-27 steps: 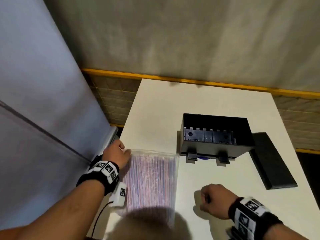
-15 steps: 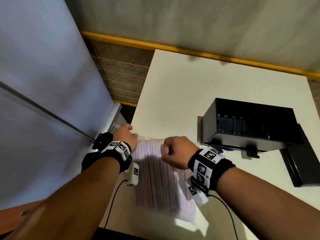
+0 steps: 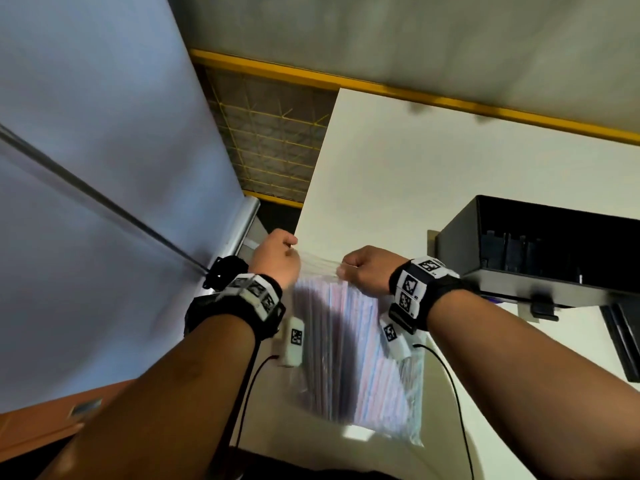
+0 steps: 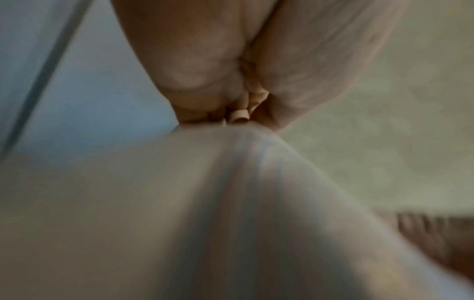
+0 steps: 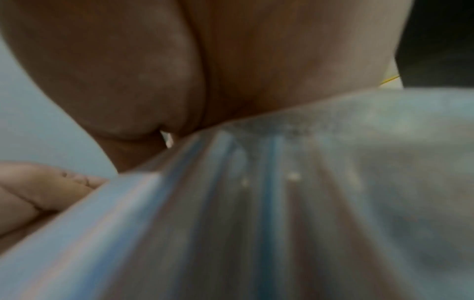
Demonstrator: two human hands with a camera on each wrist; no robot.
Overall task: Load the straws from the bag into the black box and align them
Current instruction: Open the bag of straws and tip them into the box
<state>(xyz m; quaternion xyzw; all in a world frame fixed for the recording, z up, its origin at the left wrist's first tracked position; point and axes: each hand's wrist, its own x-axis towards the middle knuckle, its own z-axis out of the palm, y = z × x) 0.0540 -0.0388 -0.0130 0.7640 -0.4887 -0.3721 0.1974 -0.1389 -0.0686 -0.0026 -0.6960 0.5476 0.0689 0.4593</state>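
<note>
A clear plastic bag (image 3: 360,368) full of pink, white and blue striped straws hangs above the near left part of the white table (image 3: 398,174). My left hand (image 3: 277,256) pinches the bag's top edge at its left corner. My right hand (image 3: 363,271) pinches the same edge further right. The stretched top edge runs between the two fists. In the left wrist view my fingers (image 4: 231,115) clamp the blurred bag (image 4: 231,203). In the right wrist view the bag (image 5: 256,203) fills the frame below my palm. The open black box (image 3: 554,251) stands on the table to the right, with dividers showing inside.
A flat black lid (image 3: 623,337) lies right of the box. A large grey-blue panel (image 3: 104,150) stands close on the left. A yellow strip (image 3: 381,88) runs along the wall behind the table. Wrist-camera cables (image 3: 453,393) dangle below my forearms.
My right hand moved from the table's front to the bag's top edge and pinched it. Both hands lifted the bag, which now hangs from them. The head view shifted left and closer.
</note>
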